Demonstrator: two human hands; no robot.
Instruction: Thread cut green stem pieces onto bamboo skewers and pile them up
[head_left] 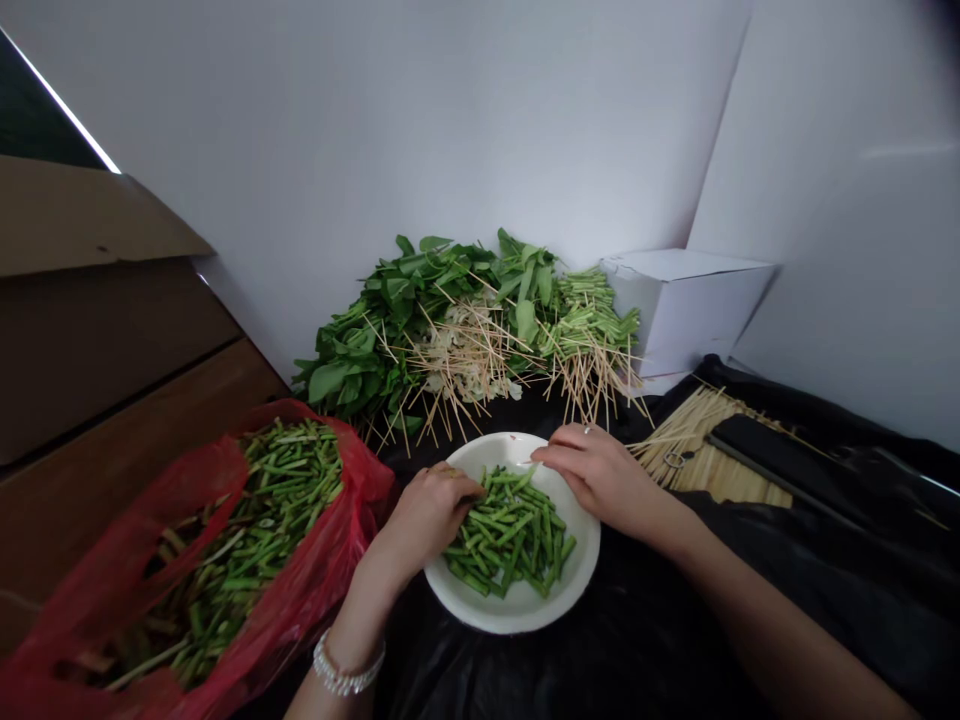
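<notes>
Nearest, one bracelet of pale beads (349, 668) circles the wrist of the person's left hand (431, 510). That hand reaches over the rim of one round white bowl (576, 575) at ten o'clock, its fingers curled down onto the cut green stalks (517, 535); whether they pinch any cannot be told. The right hand (604, 478), wearing one ring (587, 429), is at the bowl's one o'clock, thumb and forefinger drawn near each other by the rim; whether anything is between them cannot be told. The stalks, dozens and too overlapped to count, lie in the bowl, at four o'clock from the left fingertips and six o'clock from the right.

At nine o'clock from the bowl slumps one translucent red plastic bag (367, 490), open and full of many more cut stalks (292, 470). At two o'clock, on black plastic sheeting (622, 630), lie many thin wooden skewers (694, 420) and one flat dark slab (772, 460).

Farther, toward twelve, sit three groups: dark leafy greens (345, 365), whitish skewered pieces (469, 335) and light-green skewered stalks (589, 310). One white box (686, 300) stands at one o'clock, against white wall panels (450, 120).
</notes>
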